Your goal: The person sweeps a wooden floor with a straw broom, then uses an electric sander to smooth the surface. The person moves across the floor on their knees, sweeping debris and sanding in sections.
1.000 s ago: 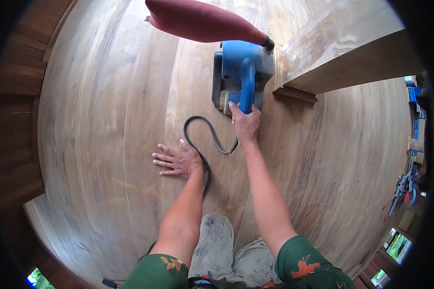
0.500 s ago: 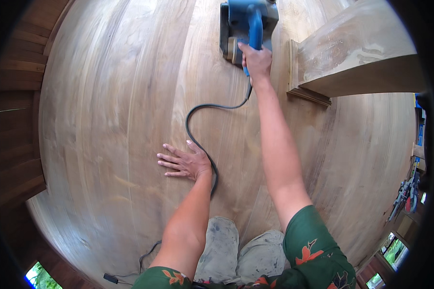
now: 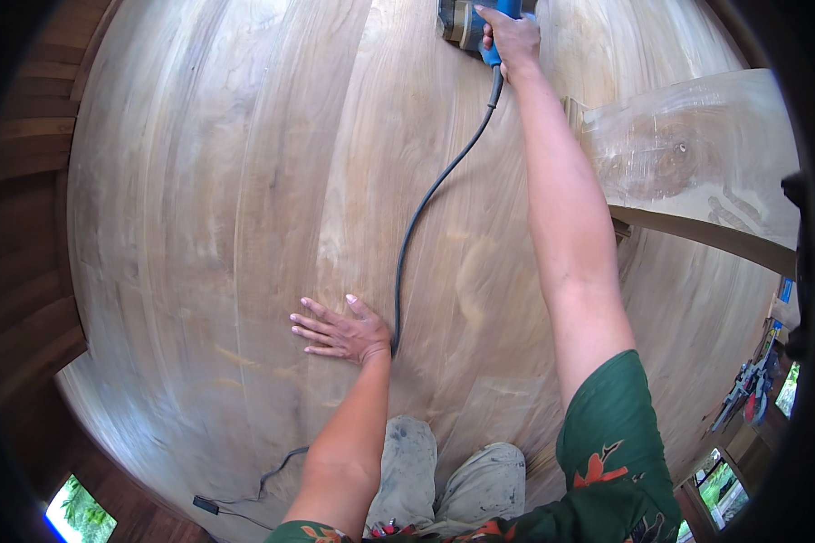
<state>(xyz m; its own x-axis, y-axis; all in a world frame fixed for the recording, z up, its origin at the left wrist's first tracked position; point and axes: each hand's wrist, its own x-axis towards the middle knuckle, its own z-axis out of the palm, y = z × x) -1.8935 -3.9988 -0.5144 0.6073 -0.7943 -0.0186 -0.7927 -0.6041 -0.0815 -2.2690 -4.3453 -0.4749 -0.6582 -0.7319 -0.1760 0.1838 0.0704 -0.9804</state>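
Observation:
At the far edge of the view, my right hand (image 3: 513, 42) is wrapped round the handle of a blue belt sander (image 3: 466, 27). Only the rear part of the sander shows; the rest is cut off by the top of the picture. It rests on a wooden plank floor (image 3: 272, 217). My left hand (image 3: 344, 333) lies flat on the boards with the fingers spread, propping my straight arm. A dark power cord (image 3: 417, 222) runs from the sander's handle back towards me and passes beside my left wrist.
A pale wooden post or beam (image 3: 688, 149) juts in from the right, close to my right arm. Dark wood panelling (image 3: 27, 181) stands along the left. A cord connector (image 3: 206, 505) lies at the lower left, and clamp-like tools (image 3: 747, 385) lie at the right edge.
My right hand has pushed the sander farther away and slightly right, partly out of view. The cord has straightened from its curve. My left hand remains flat on the boards.

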